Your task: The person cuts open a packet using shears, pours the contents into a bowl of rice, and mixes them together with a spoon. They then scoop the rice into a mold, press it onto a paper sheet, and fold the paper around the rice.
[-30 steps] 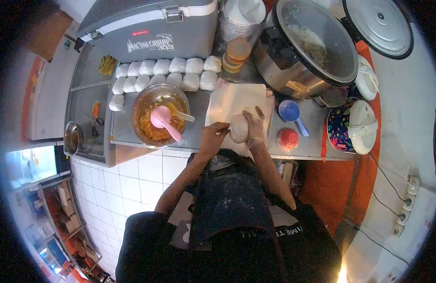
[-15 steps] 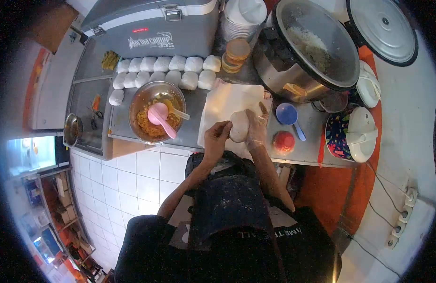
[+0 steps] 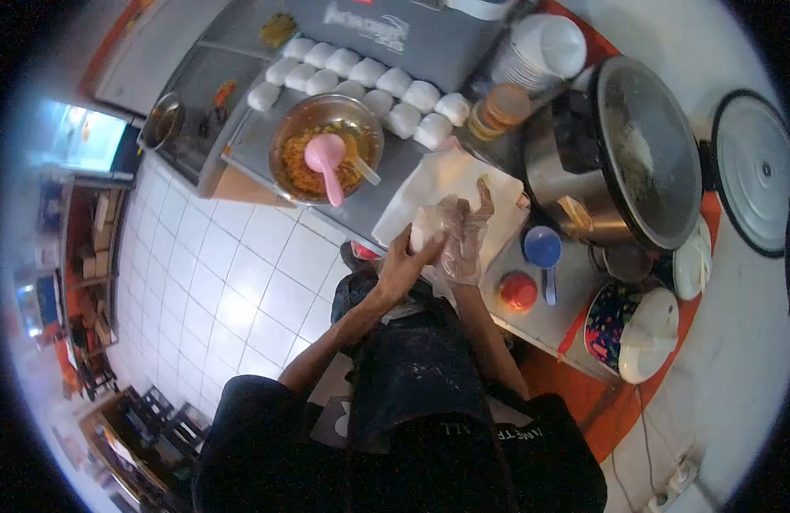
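Note:
My left hand (image 3: pixel 403 267) is bare and closed on the near left side of a white rice ball (image 3: pixel 425 226), thumb across its front. My right hand (image 3: pixel 463 239), in a clear plastic glove, cups the ball from the right, with some fingers pointing up and away. Both hands are above a stack of white paper sheets (image 3: pixel 412 190). Left of the paper stands a metal bowl (image 3: pixel 278 162) of orange-brown filling, with a pink scoop (image 3: pixel 325 154) and a clear-handled utensil in it.
Behind the bowl, several white wrapped balls (image 3: pixel 395 81) stand in rows before a grey cooler (image 3: pixel 446 43). A rice cooker (image 3: pixel 557 145) with its lid up is at the right. Near the paper's right side lie a blue scoop (image 3: pixel 542 248) and a red round object (image 3: pixel 518 291).
My view has turned, so the counter appears tilted. My right hand has wrapped further around the ball, and my left hand has gone from a fingertip pinch to a fuller grip.

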Available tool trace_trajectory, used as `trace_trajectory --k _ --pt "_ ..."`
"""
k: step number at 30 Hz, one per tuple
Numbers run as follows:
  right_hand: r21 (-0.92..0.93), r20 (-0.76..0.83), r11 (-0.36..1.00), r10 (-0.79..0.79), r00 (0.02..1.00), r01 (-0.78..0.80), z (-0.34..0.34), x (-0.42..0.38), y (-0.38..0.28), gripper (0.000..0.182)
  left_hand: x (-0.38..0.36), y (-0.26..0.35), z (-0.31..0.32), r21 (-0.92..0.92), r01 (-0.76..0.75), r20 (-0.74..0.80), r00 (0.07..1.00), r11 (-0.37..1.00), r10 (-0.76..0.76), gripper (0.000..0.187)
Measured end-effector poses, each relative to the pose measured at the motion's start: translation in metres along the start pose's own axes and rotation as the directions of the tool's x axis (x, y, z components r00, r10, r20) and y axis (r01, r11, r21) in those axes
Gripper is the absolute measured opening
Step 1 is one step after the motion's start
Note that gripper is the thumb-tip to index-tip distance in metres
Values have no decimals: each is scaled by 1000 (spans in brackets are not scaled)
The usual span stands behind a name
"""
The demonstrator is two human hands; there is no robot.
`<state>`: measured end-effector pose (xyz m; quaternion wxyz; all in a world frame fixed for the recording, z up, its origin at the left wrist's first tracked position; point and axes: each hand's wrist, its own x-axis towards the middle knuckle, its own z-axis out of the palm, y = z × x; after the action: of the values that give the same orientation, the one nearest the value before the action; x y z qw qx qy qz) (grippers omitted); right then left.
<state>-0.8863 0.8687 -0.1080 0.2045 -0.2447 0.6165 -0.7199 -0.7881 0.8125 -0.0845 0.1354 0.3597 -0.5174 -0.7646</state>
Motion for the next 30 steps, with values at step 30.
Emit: trace_trajectory --k 30 --pt "-320 837 928 371 402 -189 299 -72 8 47 -492 -225 -215 126 -433 -326 -868 892 -375 62"
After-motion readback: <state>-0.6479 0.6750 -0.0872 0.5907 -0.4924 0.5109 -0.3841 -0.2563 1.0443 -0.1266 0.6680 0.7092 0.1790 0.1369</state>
